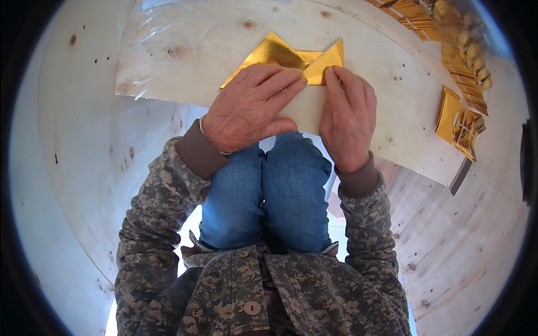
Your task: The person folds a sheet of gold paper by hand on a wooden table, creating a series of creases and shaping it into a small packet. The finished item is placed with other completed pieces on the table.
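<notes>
A sheet of shiny gold foil paper [273,50] lies on the pale wooden board [386,92], partly folded, with one pointed corner at the left and another at the right. My left hand [252,103] rests flat across its left part, fingers stretched toward the middle fold. With thumb and fingers pressed together, my right hand [350,115] pinches the near edge of the right-hand triangular flap. Part of the paper's near edge is hidden under my left hand.
Folded gold paper pieces [465,73] are piled in a row along the far right. A smaller gold bundle [457,123] sits at the board's right end. Clear plastic film [162,39] lies at the far left. My knees [263,190] are below the board's near edge.
</notes>
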`<action>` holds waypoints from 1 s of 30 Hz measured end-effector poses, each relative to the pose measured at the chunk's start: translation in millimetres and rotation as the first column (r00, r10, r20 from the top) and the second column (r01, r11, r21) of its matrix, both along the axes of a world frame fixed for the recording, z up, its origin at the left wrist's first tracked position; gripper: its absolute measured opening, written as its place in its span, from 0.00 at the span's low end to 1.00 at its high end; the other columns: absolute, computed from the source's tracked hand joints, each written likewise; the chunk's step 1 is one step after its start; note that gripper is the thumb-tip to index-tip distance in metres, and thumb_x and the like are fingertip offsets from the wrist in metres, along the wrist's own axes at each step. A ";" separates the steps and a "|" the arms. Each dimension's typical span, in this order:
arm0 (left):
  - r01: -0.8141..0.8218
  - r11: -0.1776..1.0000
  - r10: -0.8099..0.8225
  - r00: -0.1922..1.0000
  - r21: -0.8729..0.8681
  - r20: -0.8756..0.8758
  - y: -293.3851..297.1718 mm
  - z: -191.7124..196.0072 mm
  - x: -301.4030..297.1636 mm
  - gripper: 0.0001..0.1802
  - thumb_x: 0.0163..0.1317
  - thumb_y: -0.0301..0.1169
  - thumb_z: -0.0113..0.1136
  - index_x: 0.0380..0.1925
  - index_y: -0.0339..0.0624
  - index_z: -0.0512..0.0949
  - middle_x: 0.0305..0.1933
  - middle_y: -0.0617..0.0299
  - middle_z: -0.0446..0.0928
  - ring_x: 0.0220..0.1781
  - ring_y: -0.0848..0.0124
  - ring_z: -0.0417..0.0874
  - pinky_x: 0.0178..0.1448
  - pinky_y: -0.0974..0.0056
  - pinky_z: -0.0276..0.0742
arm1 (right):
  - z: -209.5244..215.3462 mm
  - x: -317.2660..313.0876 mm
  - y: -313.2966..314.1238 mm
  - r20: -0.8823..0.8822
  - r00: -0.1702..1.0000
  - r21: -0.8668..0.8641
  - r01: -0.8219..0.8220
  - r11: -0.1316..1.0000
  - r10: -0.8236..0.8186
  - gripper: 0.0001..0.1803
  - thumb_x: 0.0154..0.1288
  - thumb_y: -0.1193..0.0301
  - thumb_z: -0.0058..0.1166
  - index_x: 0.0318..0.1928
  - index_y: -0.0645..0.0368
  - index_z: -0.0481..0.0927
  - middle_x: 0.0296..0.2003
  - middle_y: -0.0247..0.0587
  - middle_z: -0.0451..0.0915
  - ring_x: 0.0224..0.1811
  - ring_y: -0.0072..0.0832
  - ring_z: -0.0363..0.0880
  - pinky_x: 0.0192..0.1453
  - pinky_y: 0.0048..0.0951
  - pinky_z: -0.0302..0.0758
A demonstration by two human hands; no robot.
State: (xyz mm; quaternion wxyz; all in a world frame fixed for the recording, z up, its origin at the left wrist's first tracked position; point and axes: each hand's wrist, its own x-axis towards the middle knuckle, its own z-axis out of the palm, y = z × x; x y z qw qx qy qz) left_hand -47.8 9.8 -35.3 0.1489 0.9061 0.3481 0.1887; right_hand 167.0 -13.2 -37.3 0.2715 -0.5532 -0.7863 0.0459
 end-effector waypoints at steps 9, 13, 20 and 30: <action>0.057 0.997 -0.057 0.998 -0.045 0.011 8.3 3.8 -4.3 0.38 0.56 0.48 0.68 0.64 0.40 0.76 0.65 0.55 0.74 0.62 0.56 0.74 0.69 0.54 0.70 | -2.2 1.0 -6.6 -0.007 1.000 -0.005 0.021 1.000 -0.021 0.21 0.63 0.84 0.53 0.57 0.67 0.81 0.58 0.46 0.80 0.60 0.44 0.77 0.66 0.39 0.72; 0.037 0.991 -0.024 0.994 -0.127 0.102 8.7 3.5 -7.5 0.36 0.54 0.42 0.71 0.63 0.39 0.77 0.65 0.53 0.74 0.63 0.55 0.76 0.67 0.54 0.73 | -3.1 1.7 -7.3 0.003 1.000 -0.010 0.019 1.000 -0.019 0.22 0.62 0.85 0.52 0.57 0.67 0.81 0.58 0.46 0.80 0.60 0.44 0.77 0.67 0.39 0.73; 0.043 0.993 -0.029 0.992 -0.113 0.122 5.7 1.4 -10.7 0.34 0.56 0.41 0.71 0.63 0.40 0.77 0.65 0.52 0.74 0.63 0.53 0.77 0.67 0.55 0.76 | -8.9 2.4 -8.0 0.014 1.000 0.012 0.013 1.000 -0.013 0.23 0.60 0.84 0.54 0.58 0.67 0.81 0.59 0.46 0.79 0.61 0.44 0.76 0.66 0.39 0.72; 0.061 0.997 -0.059 0.997 -0.055 0.040 6.8 -0.1 -9.7 0.34 0.60 0.44 0.68 0.64 0.40 0.77 0.67 0.54 0.74 0.65 0.55 0.75 0.69 0.55 0.74 | -12.9 4.2 -9.4 0.010 1.000 0.004 0.008 1.000 -0.008 0.25 0.59 0.82 0.56 0.60 0.66 0.80 0.61 0.44 0.77 0.62 0.42 0.75 0.66 0.40 0.72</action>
